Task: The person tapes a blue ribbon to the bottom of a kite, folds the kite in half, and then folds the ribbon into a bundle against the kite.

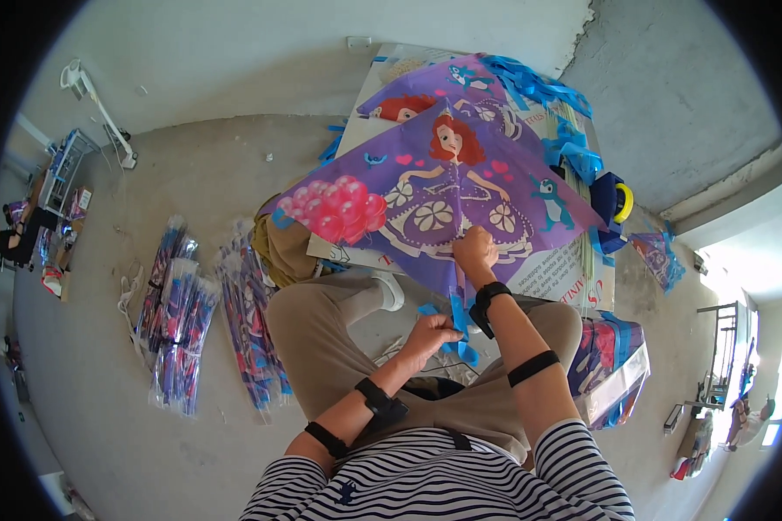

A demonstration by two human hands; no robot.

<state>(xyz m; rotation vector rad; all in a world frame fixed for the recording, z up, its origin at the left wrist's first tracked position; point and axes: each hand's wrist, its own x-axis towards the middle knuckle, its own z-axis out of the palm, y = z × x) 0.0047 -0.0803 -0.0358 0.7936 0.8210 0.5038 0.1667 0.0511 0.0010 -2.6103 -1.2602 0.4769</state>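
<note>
A purple kite (417,187) printed with a red-haired princess, pink balloons and blue animals is spread over a white printed board in front of me. My right hand (476,252) is closed on the kite's middle near the hem of the printed dress. What its fingertips pinch, perhaps the kite's centre line, is hidden under the hand. Below it, my left hand (430,337) pinches a blue ribbon (459,317) hanging at the kite's lower tip, between my knees. Another purple kite (400,104) lies partly under the first, at the far side.
Blue ribbons (539,82) and pale thin rods (573,122) lie on the board (543,278). A blue-and-yellow tape dispenser (615,208) stands at its right edge. Bagged rolled kites (178,326) lie on the floor to the left. A wrapped bundle (613,369) sits by my right knee.
</note>
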